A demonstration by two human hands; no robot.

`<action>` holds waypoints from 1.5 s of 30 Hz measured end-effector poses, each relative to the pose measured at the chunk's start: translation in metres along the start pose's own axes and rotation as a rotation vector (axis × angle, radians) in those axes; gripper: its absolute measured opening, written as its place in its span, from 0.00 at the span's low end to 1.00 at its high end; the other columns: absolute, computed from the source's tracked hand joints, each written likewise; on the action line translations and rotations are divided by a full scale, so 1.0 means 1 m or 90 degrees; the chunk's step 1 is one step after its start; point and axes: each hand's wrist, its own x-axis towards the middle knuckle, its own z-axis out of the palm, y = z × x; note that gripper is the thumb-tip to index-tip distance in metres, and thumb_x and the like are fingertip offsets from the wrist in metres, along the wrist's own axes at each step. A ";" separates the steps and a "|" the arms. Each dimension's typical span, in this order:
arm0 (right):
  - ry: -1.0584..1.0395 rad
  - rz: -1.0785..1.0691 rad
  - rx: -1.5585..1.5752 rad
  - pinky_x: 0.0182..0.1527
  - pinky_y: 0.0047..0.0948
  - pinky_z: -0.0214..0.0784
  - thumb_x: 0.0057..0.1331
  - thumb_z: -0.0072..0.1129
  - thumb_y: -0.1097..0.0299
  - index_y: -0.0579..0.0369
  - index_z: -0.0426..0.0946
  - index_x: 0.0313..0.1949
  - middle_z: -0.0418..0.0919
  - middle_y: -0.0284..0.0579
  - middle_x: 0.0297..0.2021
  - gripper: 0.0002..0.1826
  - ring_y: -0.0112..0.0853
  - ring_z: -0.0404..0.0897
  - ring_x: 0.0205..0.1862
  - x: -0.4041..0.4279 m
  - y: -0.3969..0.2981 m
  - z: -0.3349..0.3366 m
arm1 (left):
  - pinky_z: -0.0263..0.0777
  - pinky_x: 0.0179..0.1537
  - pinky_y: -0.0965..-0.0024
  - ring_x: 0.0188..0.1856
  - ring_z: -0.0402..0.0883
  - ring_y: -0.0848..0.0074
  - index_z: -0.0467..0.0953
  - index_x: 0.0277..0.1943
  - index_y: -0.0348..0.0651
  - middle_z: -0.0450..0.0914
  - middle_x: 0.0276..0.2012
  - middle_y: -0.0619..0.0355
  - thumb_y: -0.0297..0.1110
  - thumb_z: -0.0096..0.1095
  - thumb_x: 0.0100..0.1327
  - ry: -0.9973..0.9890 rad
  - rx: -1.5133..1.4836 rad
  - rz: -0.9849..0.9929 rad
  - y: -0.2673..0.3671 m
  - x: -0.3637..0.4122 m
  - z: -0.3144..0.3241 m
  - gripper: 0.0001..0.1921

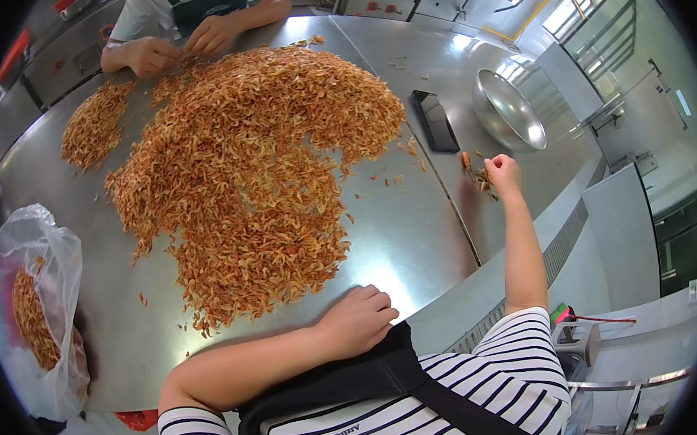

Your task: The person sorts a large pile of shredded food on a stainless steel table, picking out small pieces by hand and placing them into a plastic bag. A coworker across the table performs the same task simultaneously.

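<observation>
A broad heap of small dried shrimp [258, 133] covers much of the stainless-steel table [124, 306] before me. My left hand [359, 320] rests at the table's near edge, just below the heap, its fingers curled under and its palm hidden. My right arm reaches out to the right. There my right hand [504, 175] hovers at a small pile of dark scraps [484, 182], fingertips drawn together; whether anything is pinched between them is too small to tell. One larger orange-brown piece [466, 161] lies by the scraps.
A black phone [437, 120] and a tilted metal bowl [507, 109] are beyond my right hand. Across the table, another person's hands [185, 47] work at the heap's far edge. A smaller shrimp pile [98, 123] lies far left; a clear plastic bag [54, 250] holding shrimp stands at left.
</observation>
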 end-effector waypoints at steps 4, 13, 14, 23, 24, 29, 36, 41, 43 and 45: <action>-0.063 -0.074 0.139 0.33 0.31 0.71 0.61 0.61 0.67 0.59 0.80 0.32 0.81 0.44 0.24 0.08 0.33 0.81 0.28 -0.015 -0.057 -0.003 | 0.67 0.48 0.60 0.46 0.72 0.64 0.76 0.39 0.42 0.74 0.39 0.56 0.30 0.62 0.57 0.006 0.015 0.006 -0.002 -0.001 0.004 0.07; -0.290 -0.383 0.176 0.42 0.36 0.73 0.61 0.61 0.72 0.59 0.79 0.39 0.79 0.49 0.36 0.08 0.41 0.80 0.39 -0.085 -0.203 0.027 | 0.67 0.49 0.61 0.47 0.72 0.65 0.76 0.38 0.42 0.74 0.38 0.57 0.30 0.61 0.57 -0.001 0.006 -0.012 -0.003 -0.001 0.005 0.06; -0.281 -0.390 0.150 0.44 0.37 0.73 0.61 0.60 0.72 0.59 0.79 0.40 0.78 0.50 0.37 0.08 0.44 0.79 0.40 -0.088 -0.206 0.035 | 0.67 0.49 0.61 0.47 0.72 0.65 0.76 0.37 0.42 0.74 0.38 0.57 0.30 0.61 0.57 -0.002 0.007 -0.011 -0.003 0.000 0.006 0.06; -0.537 -0.319 0.440 0.45 0.35 0.74 0.67 0.56 0.69 0.60 0.79 0.45 0.80 0.50 0.41 0.10 0.43 0.80 0.41 -0.129 -0.270 0.043 | 0.70 0.47 0.62 0.45 0.73 0.66 0.77 0.36 0.44 0.73 0.36 0.59 0.32 0.63 0.56 0.000 0.052 -0.025 -0.005 -0.003 0.017 0.06; -0.468 -0.354 0.432 0.45 0.35 0.74 0.68 0.56 0.68 0.60 0.79 0.46 0.80 0.51 0.42 0.11 0.41 0.79 0.40 -0.126 -0.269 0.046 | 0.70 0.47 0.63 0.45 0.73 0.67 0.77 0.36 0.44 0.73 0.36 0.59 0.32 0.63 0.55 0.000 0.056 -0.019 -0.004 -0.002 0.017 0.06; -0.086 -0.565 0.199 0.49 0.37 0.72 0.67 0.58 0.68 0.60 0.76 0.51 0.77 0.53 0.49 0.15 0.44 0.78 0.45 -0.116 -0.265 0.089 | 0.70 0.46 0.63 0.45 0.73 0.67 0.76 0.34 0.44 0.73 0.36 0.59 0.34 0.63 0.56 0.008 0.058 -0.007 -0.003 0.001 0.017 0.06; -0.465 -0.463 0.386 0.50 0.33 0.71 0.67 0.55 0.73 0.59 0.79 0.48 0.78 0.47 0.46 0.11 0.39 0.78 0.48 -0.127 -0.299 0.061 | 0.70 0.46 0.63 0.45 0.73 0.66 0.76 0.34 0.44 0.73 0.36 0.57 0.35 0.61 0.57 0.026 0.061 -0.014 -0.006 -0.003 0.021 0.06; -0.269 -0.445 0.310 0.50 0.38 0.71 0.64 0.55 0.75 0.58 0.79 0.47 0.78 0.53 0.44 0.12 0.46 0.78 0.47 -0.099 -0.298 0.106 | 0.70 0.45 0.62 0.45 0.73 0.66 0.76 0.33 0.44 0.73 0.37 0.57 0.35 0.59 0.59 0.024 0.057 -0.006 -0.006 0.000 0.020 0.05; -0.183 -0.494 0.290 0.50 0.38 0.71 0.64 0.55 0.74 0.57 0.79 0.47 0.77 0.54 0.45 0.12 0.47 0.78 0.47 -0.101 -0.305 0.115 | 0.70 0.45 0.62 0.45 0.73 0.66 0.75 0.33 0.44 0.73 0.37 0.57 0.35 0.59 0.60 0.024 0.051 -0.003 -0.006 0.001 0.019 0.05; -0.280 -0.586 0.344 0.50 0.37 0.71 0.65 0.54 0.74 0.57 0.79 0.48 0.77 0.53 0.45 0.12 0.47 0.78 0.46 -0.106 -0.312 0.112 | 0.70 0.45 0.62 0.45 0.73 0.65 0.75 0.33 0.44 0.73 0.36 0.56 0.35 0.59 0.60 0.026 0.044 -0.001 -0.005 0.001 0.019 0.06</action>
